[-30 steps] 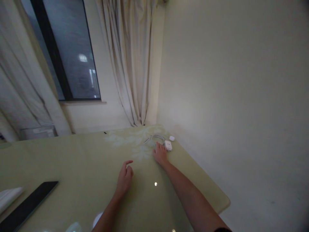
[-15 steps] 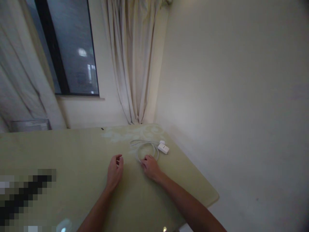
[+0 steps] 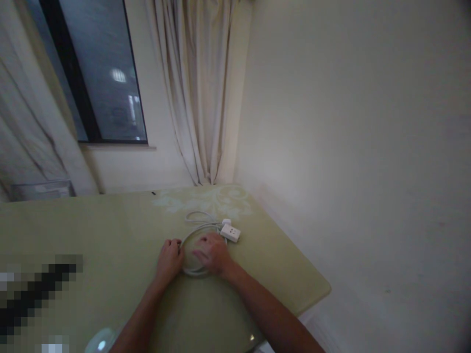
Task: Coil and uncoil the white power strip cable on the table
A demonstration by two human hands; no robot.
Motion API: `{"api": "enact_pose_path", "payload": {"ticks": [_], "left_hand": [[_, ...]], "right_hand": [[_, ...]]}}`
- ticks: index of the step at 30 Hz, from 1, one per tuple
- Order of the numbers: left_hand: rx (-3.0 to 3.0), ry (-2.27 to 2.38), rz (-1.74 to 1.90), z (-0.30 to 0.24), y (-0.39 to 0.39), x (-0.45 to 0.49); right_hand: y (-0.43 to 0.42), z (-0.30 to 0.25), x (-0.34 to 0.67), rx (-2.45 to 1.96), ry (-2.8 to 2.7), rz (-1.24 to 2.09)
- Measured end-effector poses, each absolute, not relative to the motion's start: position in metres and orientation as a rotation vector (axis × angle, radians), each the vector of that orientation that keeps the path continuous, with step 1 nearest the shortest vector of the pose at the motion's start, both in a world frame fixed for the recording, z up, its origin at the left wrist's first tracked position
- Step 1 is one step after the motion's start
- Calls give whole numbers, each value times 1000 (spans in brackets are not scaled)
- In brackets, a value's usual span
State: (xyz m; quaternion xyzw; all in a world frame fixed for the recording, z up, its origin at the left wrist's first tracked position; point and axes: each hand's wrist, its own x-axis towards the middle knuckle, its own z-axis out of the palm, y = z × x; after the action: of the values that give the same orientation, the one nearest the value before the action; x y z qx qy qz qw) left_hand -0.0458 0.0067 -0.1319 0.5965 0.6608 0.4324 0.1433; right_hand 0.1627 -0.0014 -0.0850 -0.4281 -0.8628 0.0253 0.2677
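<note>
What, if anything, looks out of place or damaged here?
Nothing stands out. The white cable lies in a loose coil with the left hand and right hand on it, its plug block flat beside it. The pale patch at the far corner of the table looks like a printed leaf pattern, not a spill.

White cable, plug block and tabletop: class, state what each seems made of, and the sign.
White cable: probably soft matte plastic sheath; it lies in limp loops. Plug block: likely hard white plastic; crisp edges. Tabletop: seemingly glass over a pale green patterned sheet; it mirrors light spots.
</note>
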Motion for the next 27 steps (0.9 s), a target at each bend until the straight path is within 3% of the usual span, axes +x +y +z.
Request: {"api": "enact_pose_path", "payload": {"ticks": [3, 8, 19, 27], "left_hand": [[1655, 1882, 1336, -128, 9, -53], [1460, 1821, 1507, -116, 12, -68], [1078, 1419, 1444, -105, 2, -65], [1317, 1441, 1294, -98, -4, -56]], "right_hand": [[11, -83, 196, -1452, -1956, 26], [25, -95, 232, -1632, -1885, 361], [32, -100, 226, -1322, -1373, 558], [42, -95, 227, -1152, -926, 765]]}}
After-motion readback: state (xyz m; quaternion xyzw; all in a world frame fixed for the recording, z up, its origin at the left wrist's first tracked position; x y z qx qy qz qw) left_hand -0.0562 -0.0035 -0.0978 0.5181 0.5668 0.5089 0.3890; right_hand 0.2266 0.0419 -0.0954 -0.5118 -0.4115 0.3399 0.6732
